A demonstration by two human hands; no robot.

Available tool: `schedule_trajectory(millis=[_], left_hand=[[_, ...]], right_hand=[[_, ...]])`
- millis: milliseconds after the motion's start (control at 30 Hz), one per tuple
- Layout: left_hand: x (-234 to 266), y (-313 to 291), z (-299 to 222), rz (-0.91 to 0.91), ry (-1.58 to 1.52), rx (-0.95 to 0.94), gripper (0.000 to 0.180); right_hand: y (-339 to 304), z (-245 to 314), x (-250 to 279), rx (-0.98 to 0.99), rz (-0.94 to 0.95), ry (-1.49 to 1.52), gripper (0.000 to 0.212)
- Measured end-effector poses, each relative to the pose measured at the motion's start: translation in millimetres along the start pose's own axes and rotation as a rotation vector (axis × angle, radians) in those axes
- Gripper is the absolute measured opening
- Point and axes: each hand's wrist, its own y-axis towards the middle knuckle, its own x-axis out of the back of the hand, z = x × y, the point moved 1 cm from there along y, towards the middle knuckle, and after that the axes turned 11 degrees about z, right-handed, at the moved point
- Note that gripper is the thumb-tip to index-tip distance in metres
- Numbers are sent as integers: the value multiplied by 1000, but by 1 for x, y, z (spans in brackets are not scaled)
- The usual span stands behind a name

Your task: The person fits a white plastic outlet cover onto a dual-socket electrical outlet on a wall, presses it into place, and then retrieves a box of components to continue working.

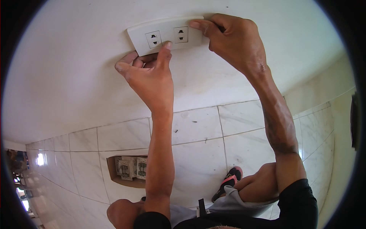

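Note:
A white wall socket plate (166,37) with two outlets is at the upper middle, up at the white wall; it tilts a little, its right end higher. My left hand (150,78) is closed on its lower edge, thumb pressed on the front between the outlets and the other fingers curled under the lower left part. At the right end my right hand (238,44) grips the plate, thumb on its face and fingers bent behind the edge, partly hidden. Whether the plate lies flush with the wall I cannot tell.
On the marble-look tiled floor (198,160) a cardboard box (113,171) holds several socket or switch parts, partly covered by my left forearm. My bent legs and a black and pink shoe (230,182) are below. Small dark bits lie near the wall. Clutter stands at the far left.

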Motion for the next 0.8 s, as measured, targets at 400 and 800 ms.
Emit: schedule_trajectory(millis=[400, 800], left_hand=[[-7, 4, 8, -2, 11, 6, 73], [-5, 2, 6, -21, 95, -30, 72]], right_hand=[[-1, -18, -12, 62, 126, -27, 26], [-6, -18, -19, 105, 54, 11, 24]])
